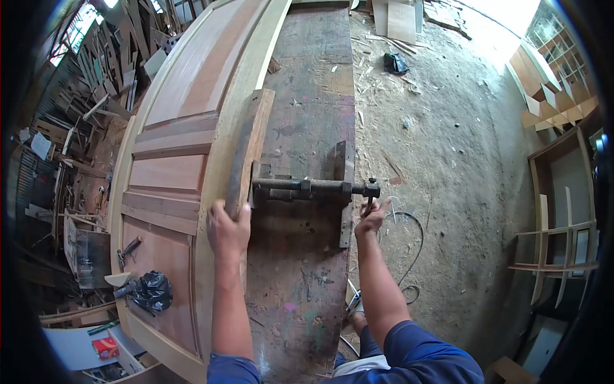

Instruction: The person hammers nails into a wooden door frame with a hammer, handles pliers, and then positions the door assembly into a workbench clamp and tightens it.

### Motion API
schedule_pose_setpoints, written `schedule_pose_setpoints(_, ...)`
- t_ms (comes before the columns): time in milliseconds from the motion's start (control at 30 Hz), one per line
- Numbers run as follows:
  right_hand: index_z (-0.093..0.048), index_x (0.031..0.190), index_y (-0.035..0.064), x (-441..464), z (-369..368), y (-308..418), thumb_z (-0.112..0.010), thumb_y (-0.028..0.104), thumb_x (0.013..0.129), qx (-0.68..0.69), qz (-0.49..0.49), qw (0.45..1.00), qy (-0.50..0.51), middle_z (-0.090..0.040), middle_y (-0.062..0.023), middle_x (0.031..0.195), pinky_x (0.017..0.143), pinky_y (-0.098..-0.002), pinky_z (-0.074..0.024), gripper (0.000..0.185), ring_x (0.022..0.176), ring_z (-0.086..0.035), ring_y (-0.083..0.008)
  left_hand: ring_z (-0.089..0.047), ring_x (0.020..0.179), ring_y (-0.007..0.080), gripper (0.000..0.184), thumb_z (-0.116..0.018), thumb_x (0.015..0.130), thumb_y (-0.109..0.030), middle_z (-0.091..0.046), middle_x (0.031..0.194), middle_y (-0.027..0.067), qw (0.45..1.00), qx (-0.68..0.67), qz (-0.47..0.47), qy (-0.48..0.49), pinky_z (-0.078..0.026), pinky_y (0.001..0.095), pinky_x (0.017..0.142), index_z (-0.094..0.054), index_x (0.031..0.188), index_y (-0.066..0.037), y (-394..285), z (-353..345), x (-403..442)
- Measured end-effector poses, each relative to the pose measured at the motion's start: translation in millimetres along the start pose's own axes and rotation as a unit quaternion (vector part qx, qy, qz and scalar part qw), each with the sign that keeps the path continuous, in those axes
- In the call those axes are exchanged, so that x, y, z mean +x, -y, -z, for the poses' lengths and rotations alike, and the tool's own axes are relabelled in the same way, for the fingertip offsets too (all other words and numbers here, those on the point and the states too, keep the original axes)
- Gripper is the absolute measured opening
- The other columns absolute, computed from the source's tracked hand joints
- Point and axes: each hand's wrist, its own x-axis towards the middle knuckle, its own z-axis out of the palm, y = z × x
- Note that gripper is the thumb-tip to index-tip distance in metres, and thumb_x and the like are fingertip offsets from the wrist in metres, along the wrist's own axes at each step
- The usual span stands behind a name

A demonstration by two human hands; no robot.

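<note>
My left hand (229,229) is wrapped around the near end of a long wooden block (256,128), which lies along the edge of a panelled wooden door (167,173). Against the block's right side presses the jaw of a metal screw clamp (326,186), its threaded bar running across the workbench (288,269). A metal angle bracket (345,221) at the bench edge carries the screw. My right hand (372,216) is closed on the handle at the screw's outer end. Its fingers partly hide the handle.
On the door lie a hammer (130,249) and a black plastic bag (153,293). Scrap boards (121,64) lean at the left. A cable (419,240) curls on the dusty floor beside the bench. Wooden frames (563,249) stand at the right.
</note>
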Motion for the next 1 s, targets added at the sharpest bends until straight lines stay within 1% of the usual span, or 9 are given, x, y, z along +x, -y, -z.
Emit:
schedule_pose_setpoints(167,-0.058,0.087,0.0046,24,-16,-4,-0.040,0.091,0.095,0.101,-0.047,0.988,-0.111,-0.050,-0.0030,0.060,0.047,-0.0280,-0.0330,0.089,0.047,-0.042,-0.0139,-0.061,0.114,0.0486,0.058,-0.070,0.100,-0.050,-0.061,0.115,0.0280,0.995,0.084,-0.043,-0.043,-0.051,0.0584,0.098,-0.054,0.117,0.003,-33,-38,59)
schedule_pose_setpoints(200,-0.058,0.094,0.0062,38,1,-19,-0.043,0.093,0.092,0.128,-0.044,0.987,-0.086,-0.049,-0.0033,0.060,0.048,-0.0279,-0.0342,0.088,0.047,-0.042,-0.0139,-0.060,0.112,0.0493,0.056,-0.066,0.103,-0.050,-0.060,0.112,0.0280,0.993,0.085,-0.054,-0.059,-0.051,0.0588,0.096,-0.053,0.114,0.004,-31,-39,54)
schedule_pose_setpoints(267,-0.059,0.094,0.0090,40,-15,-7,-0.044,0.091,0.093,0.179,-0.067,0.972,-0.138,-0.051,-0.0022,0.062,0.046,-0.0291,-0.0335,0.084,0.048,-0.043,-0.0145,-0.059,0.111,0.0495,0.054,-0.066,0.104,-0.047,-0.060,0.112,0.0282,0.991,0.092,-0.073,-0.064,-0.050,0.0590,0.095,-0.053,0.115,0.004,-26,-41,55)
schedule_pose_setpoints(367,-0.062,0.095,0.0151,54,0,-12,-0.046,0.088,0.095,0.177,-0.078,0.975,-0.113,-0.061,0.0010,0.074,0.052,-0.0323,-0.0463,0.075,0.060,-0.059,-0.0174,-0.058,0.110,0.0497,0.051,-0.065,0.105,-0.044,-0.059,0.112,0.0285,0.991,0.085,-0.079,-0.063,-0.050,0.0597,0.094,-0.053,0.117,0.004,-20,-42,53)
schedule_pose_setpoints(433,-0.063,0.095,0.0122,42,-13,-2,-0.046,0.087,0.096,0.205,-0.070,0.967,-0.136,-0.064,-0.0017,0.075,0.053,-0.0330,-0.0498,0.077,0.062,-0.063,-0.0197,-0.058,0.110,0.0498,0.049,-0.065,0.105,-0.042,-0.058,0.112,0.0285,0.992,0.079,-0.080,-0.054,-0.050,0.0600,0.094,-0.053,0.118,0.004,-14,-42,49)
schedule_pose_setpoints(533,-0.065,0.107,-0.0003,48,-18,3,-0.049,0.092,0.090,0.174,-0.041,0.984,-0.019,-0.069,-0.0116,0.091,0.079,-0.0383,-0.0580,0.095,0.083,-0.070,-0.0234,-0.058,0.109,0.0498,0.048,-0.065,0.106,-0.041,-0.058,0.112,0.0284,0.993,0.068,-0.085,-0.054,-0.050,0.0602,0.093,-0.053,0.119,0.003,-13,-41,51)
schedule_pose_setpoints(633,-0.069,0.115,0.0039,85,-42,14,-0.048,0.099,0.082,0.160,-0.099,0.981,0.041,-0.076,-0.0090,0.098,0.083,-0.0345,-0.0550,0.103,0.098,-0.071,-0.0235,-0.058,0.109,0.0497,0.048,-0.065,0.105,-0.041,-0.057,0.112,0.0284,0.992,0.064,-0.086,-0.063,-0.050,0.0604,0.093,-0.053,0.119,0.003,-17,-43,52)
schedule_pose_setpoints(833,-0.067,0.129,0.0055,108,-97,45,-0.047,0.104,0.077,0.152,-0.092,0.971,0.157,-0.075,-0.0131,0.118,0.089,-0.0358,-0.0536,0.113,0.108,-0.070,-0.0268,-0.057,0.109,0.0513,0.046,-0.065,0.106,-0.039,-0.056,0.112,0.0288,0.993,0.070,-0.072,-0.061,-0.049,0.0613,0.094,-0.052,0.119,0.003,-23,-40,49)
schedule_pose_setpoints(1000,-0.052,0.149,0.0024,106,-153,88,-0.047,0.105,0.075,0.165,-0.016,0.937,0.307,-0.066,-0.0228,0.136,0.102,-0.0424,-0.0517,0.127,0.123,-0.063,-0.0348,-0.057,0.111,0.0507,0.046,-0.066,0.105,-0.039,-0.057,0.114,0.0289,0.992,0.081,-0.072,-0.062,-0.049,0.0608,0.094,-0.053,0.119,0.004,-24,-41,51)
